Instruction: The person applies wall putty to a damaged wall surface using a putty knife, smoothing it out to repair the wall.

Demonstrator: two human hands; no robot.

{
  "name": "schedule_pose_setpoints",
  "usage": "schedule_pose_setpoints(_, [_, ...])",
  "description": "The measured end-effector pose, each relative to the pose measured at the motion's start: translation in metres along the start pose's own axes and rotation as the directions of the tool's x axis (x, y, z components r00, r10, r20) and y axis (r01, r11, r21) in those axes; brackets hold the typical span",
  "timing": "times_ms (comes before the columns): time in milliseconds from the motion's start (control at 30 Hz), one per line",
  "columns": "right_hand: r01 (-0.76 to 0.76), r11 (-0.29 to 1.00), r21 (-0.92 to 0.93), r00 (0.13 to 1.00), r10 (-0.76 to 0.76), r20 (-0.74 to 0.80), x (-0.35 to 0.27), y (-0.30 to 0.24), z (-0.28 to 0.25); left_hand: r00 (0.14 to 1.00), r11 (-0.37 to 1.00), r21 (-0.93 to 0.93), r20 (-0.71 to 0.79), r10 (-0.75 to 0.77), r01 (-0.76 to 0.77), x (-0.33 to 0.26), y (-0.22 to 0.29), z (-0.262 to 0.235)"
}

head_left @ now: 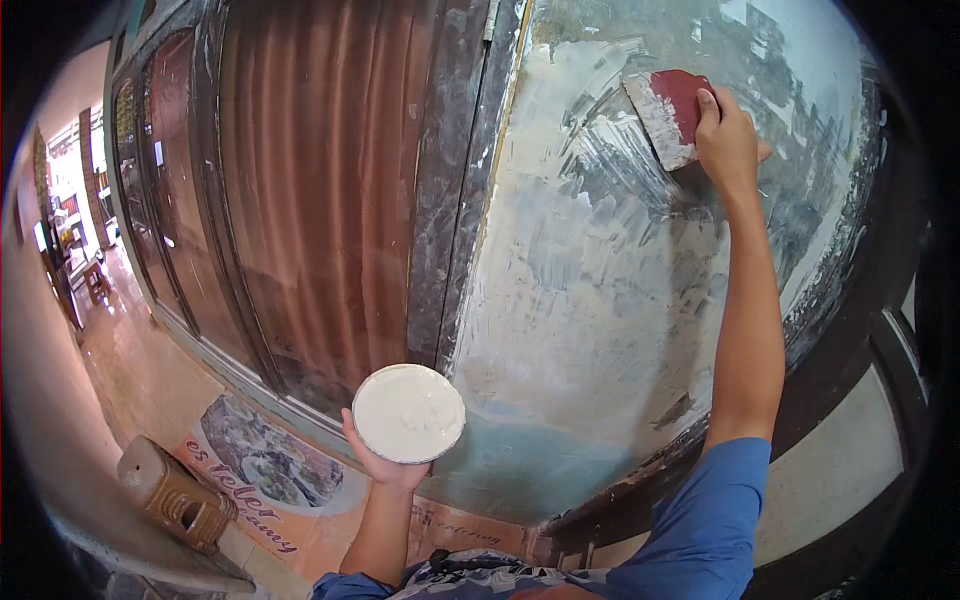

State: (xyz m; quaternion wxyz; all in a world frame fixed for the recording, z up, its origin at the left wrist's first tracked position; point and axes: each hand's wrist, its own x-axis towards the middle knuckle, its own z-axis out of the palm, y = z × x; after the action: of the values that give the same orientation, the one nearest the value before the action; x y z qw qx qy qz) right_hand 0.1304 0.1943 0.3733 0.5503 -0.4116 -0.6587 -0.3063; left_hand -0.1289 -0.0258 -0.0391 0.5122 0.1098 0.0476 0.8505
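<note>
My right hand (728, 140) is closed around a red putty knife (675, 105) high on the wall. White paste coats its wide blade, which lies against the wall surface (590, 300). Around the blade, patchy white smears and streaks cover grey-green paint. Low in front of me, my left hand (385, 458) grips a round tub of white paste (410, 412) from beneath and the side. The tub's open top faces up, and the paste fills it close to the rim. Most of the left fingers are hidden under the tub.
Left of the wall stands a dark-framed glass panel with a brown curtain (320, 200) behind it. A printed banner (270, 470) lies on the floor, beside a brown carved stand (178, 490). Dark wooden framing (850, 310) borders the wall at right. A wooden stool (97, 283) stands far left.
</note>
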Motion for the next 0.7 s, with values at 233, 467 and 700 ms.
schedule_pose_setpoints(233, [0.421, 0.905, -0.06, 0.851, -0.371, 0.371, -0.081, -0.065, 0.022, 1.0, 1.0, 0.004, -0.016, 0.012, -0.012, -0.004, -0.002, 0.002])
schedule_pose_setpoints(467, [0.001, 0.999, -0.042, 0.998, -0.003, -0.059, -0.036, 0.014, 0.004, 0.998, 0.999, 0.016, 0.05, -0.042, 0.041, -0.007, -0.012, 0.004])
schedule_pose_setpoints(700, [-0.791, 0.047, 0.61, 0.605, -0.083, 0.792, -0.239, -0.046, -0.017, 0.99, 0.994, -0.004, 0.08, -0.112, 0.112, -0.005, -0.028, 0.017])
